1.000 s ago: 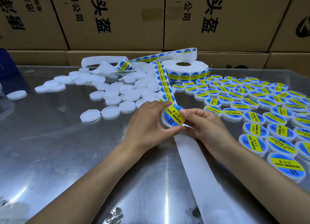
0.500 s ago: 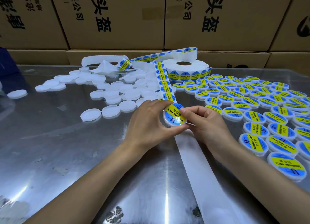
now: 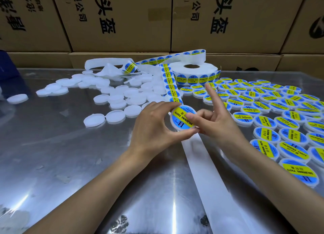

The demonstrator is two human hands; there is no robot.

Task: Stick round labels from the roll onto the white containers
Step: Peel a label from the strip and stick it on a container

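**Blue-and-yellow label going onto a white container, mid-press**

White container (image 3: 183, 118) sits tilted up off the steel table (image 3: 52, 146), just below the end of the label strip (image 3: 172, 86). Left hand (image 3: 154, 126) grips it by the rim, thumb underneath, fingers curled over the top edge. Right hand (image 3: 215, 121) presses a thumb on the label (image 3: 180, 117) face, index finger sticking straight up, other fingers curled (they hold nothing I can see).

Judgement: smoothing step. To do it well, rub from the centre out to the edge so no bubble or lifted rim stays, and keep the left grip steady so the disc doesn't spin.

Roll (image 3: 192, 72) stands behind, unlabelled containers (image 3: 122, 97) left, labelled containers (image 3: 280, 111) spread right; spent backing paper (image 3: 210, 181) trails toward the camera.
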